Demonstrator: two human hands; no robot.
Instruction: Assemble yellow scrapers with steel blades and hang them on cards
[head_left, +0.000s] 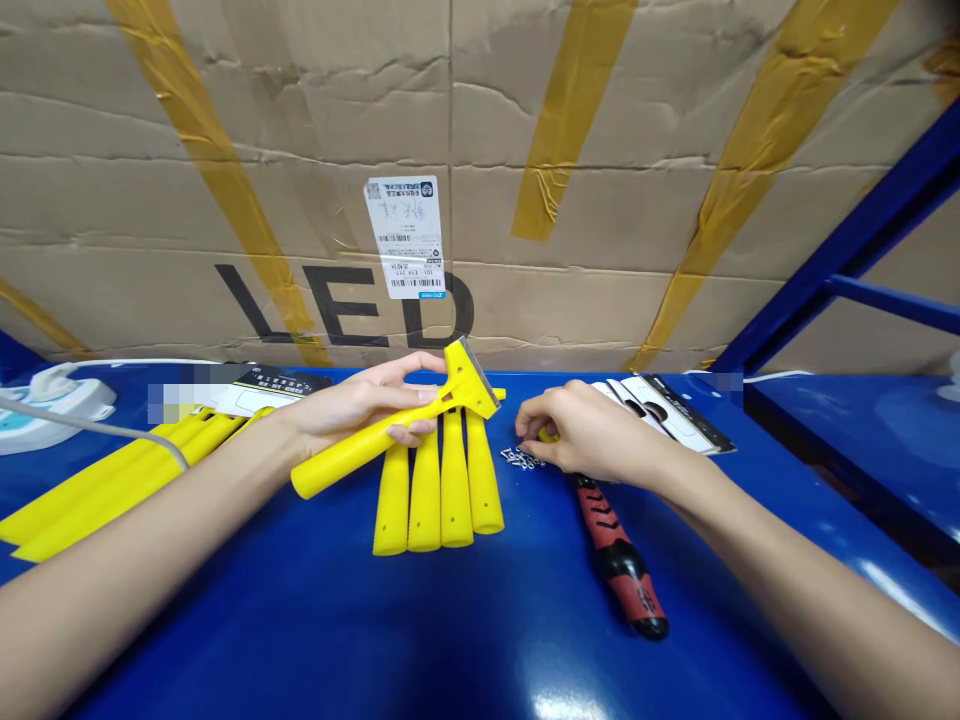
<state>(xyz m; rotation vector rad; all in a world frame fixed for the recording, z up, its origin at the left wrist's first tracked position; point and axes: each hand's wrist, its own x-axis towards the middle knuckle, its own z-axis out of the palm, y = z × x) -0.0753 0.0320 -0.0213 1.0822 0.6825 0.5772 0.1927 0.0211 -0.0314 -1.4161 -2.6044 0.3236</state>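
Note:
My left hand (375,398) is closed around a yellow scraper (360,445), its handle slanting down to the left and its head with a metal edge up at the right. Beneath it, several more yellow scraper handles (425,500) lie side by side on the blue table. My right hand (574,425) has its fingers pinched together over a small heap of screws (523,458). A bit of yellow shows at those fingertips; what they hold is hidden. Just below this hand lies a red and black screwdriver handle (619,570), its far end covered by the hand.
Packaged yellow scrapers (112,490) lie at the left, near a white power strip (67,410) with a grey cable. Printed cards (675,415) lie behind my right hand. A large taped cardboard box (480,120) stands along the back, beside a blue metal frame (817,270).

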